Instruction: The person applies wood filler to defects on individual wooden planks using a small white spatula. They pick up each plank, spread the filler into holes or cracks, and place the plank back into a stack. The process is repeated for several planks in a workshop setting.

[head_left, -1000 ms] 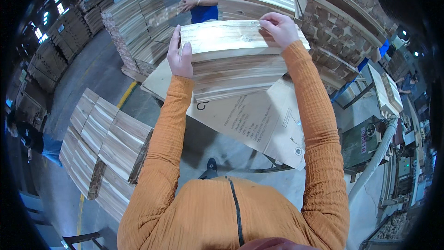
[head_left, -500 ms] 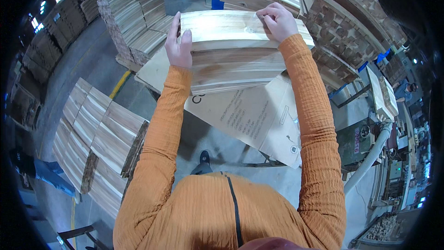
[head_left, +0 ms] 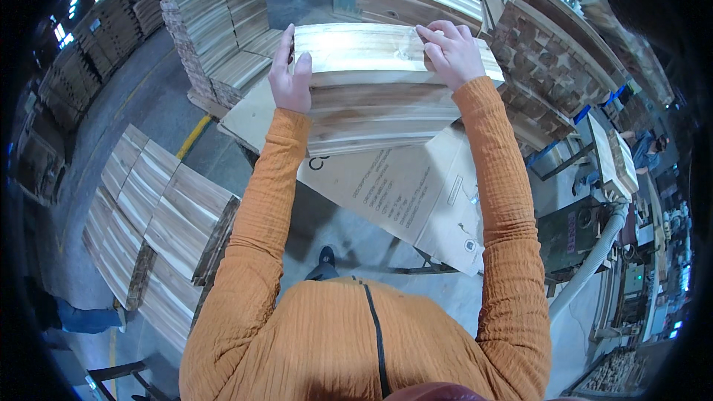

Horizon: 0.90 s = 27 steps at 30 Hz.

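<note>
1. Room: wood piles at 10 (left pile (head_left: pixel 215 22)) and 2 o'clock (right pile (head_left: pixel 531 48)), panels (head_left: pixel 182 212) at 8–9, machine (head_left: pixel 568 234) at 3–4.
2. Cardboard (head_left: pixel 394 193) lies under the stack (head_left: pixel 379 119), sheet running toward 5.
3. Board (head_left: pixel 356 44) at 12, atop stack. Probably stiff, sturdy, some heft; smooth face may slide. Best hold: both short ends.
4. Left hand (head_left: pixel 290 85) at 11: fingers straight, thumb wide, at board's 9-o'clock end. Right hand (head_left: pixel 455 57) at 1: fingers bent over top; can't tell if gripping.
</note>
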{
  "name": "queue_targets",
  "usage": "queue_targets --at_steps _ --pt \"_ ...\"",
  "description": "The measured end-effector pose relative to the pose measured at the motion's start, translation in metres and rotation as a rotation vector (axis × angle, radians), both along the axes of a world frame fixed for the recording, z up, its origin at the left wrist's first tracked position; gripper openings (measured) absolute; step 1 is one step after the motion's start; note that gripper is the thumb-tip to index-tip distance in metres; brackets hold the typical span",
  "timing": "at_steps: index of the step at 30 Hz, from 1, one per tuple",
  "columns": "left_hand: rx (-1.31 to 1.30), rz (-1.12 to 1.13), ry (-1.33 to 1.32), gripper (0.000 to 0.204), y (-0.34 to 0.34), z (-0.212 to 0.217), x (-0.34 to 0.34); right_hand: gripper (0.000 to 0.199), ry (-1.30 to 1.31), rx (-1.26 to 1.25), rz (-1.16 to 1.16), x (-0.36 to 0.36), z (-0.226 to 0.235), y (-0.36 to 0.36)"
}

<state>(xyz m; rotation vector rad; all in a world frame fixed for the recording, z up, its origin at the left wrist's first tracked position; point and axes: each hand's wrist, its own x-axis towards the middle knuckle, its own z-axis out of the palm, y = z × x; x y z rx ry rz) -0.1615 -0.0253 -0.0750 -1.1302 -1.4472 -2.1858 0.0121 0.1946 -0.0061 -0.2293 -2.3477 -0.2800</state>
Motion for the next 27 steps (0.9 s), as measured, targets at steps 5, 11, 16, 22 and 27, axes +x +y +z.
queue_targets --at_steps 5,11,16,22,27 --pt "0.048 0.003 0.053 0.058 -0.001 0.002 0.007 0.041 -0.009 -0.022 -0.017 0.003 -0.001 -0.005" --pt "0.004 -0.007 0.015 0.058 -0.002 0.000 0.004 0.040 0.011 -0.036 -0.076 0.003 -0.001 -0.002" --pt "0.005 0.029 0.054 0.057 0.003 0.002 0.002 0.027 0.477 -0.149 0.100 0.036 -0.009 -0.001" --pt "0.132 -0.131 -0.007 0.055 0.017 -0.006 -0.015 0.018 0.829 -0.688 -0.136 0.202 -0.140 0.016" --pt "0.081 -0.130 -0.008 0.050 0.013 -0.010 -0.039 0.016 1.018 -0.870 -0.698 0.352 -0.247 -0.012"
